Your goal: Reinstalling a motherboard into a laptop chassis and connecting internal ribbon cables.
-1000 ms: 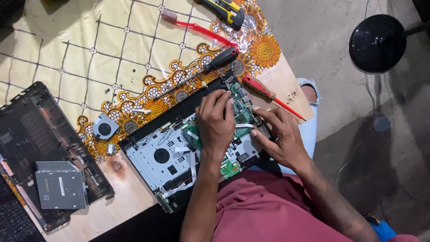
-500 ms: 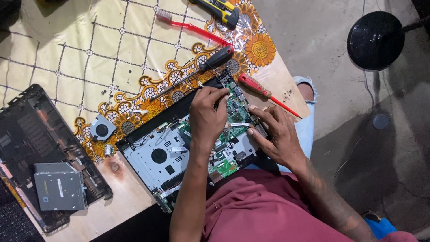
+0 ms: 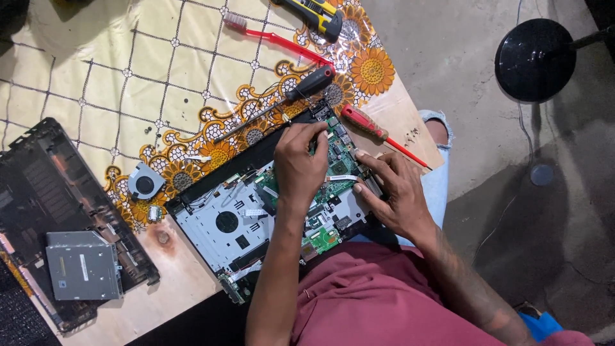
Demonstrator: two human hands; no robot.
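An opened laptop base [image 3: 224, 224] lies at the table's near edge, with a green circuit board [image 3: 333, 166] exposed at its right end. My left hand [image 3: 298, 163] rests on that board, fingers curled over its far edge. My right hand [image 3: 391, 192] sits at the board's right side with fingers spread, the tips touching the board's edge and a small white ribbon cable [image 3: 343, 178]. Neither hand holds a tool.
A black-handled screwdriver [image 3: 307, 84] and a red-handled screwdriver [image 3: 371, 128] lie just beyond the laptop. Farther back lie a red toothbrush [image 3: 275, 38] and a yellow-black tool [image 3: 317, 14]. A small fan [image 3: 145, 182], a laptop bottom cover [image 3: 45, 186] and an optical drive [image 3: 83, 266] lie left. A black stool [image 3: 535, 57] stands right.
My left hand has slid a little toward the far edge of the board. My right hand's fingers have shifted slightly along the board's right side. Nothing else on the table moved.
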